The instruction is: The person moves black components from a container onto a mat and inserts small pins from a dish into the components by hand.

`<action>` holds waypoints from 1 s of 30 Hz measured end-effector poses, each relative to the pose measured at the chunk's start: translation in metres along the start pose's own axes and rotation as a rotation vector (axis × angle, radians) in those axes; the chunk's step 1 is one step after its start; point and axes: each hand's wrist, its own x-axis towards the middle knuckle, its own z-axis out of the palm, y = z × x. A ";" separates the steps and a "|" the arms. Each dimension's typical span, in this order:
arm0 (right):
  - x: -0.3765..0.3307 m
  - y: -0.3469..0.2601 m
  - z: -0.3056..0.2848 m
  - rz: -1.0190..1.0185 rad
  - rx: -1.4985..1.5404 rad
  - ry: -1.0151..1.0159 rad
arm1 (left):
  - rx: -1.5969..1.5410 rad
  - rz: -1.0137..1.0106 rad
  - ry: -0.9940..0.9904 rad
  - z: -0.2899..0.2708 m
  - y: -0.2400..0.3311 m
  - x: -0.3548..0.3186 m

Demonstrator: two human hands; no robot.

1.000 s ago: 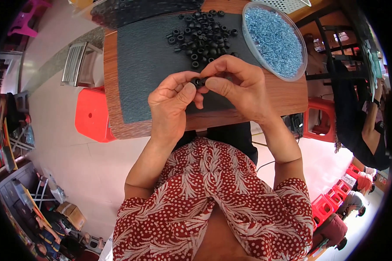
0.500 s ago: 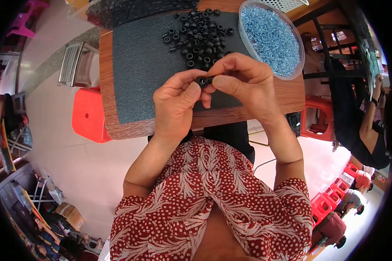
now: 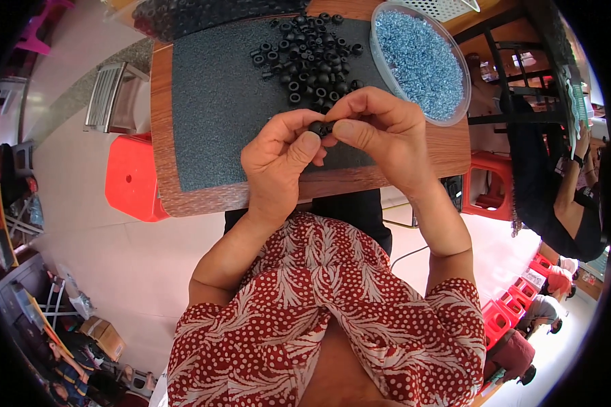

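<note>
One black ring (image 3: 317, 127) is pinched between left hand (image 3: 278, 159) and right hand (image 3: 380, 132), seemingly mid-assembly, with steady alignment needed next.

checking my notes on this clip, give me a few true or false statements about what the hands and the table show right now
1. Both hands pinch one small black rubber ring together. True.
2. The round clear plastic tub holds red beads. False: it holds small pale blue metal pieces.
3. The loose black rings lie on the dark grey foam mat. True.
4. The left hand rests flat on the mat. False: it is raised, meeting the right hand.
</note>
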 end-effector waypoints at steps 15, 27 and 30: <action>-0.006 0.002 0.004 0.010 -0.089 0.082 | 0.111 0.023 0.068 0.005 0.003 -0.005; -0.003 0.005 -0.006 0.186 0.039 0.052 | 0.226 0.040 0.067 0.004 0.002 -0.010; -0.003 0.007 -0.008 0.221 0.097 0.049 | 0.208 -0.023 0.077 0.005 0.002 -0.010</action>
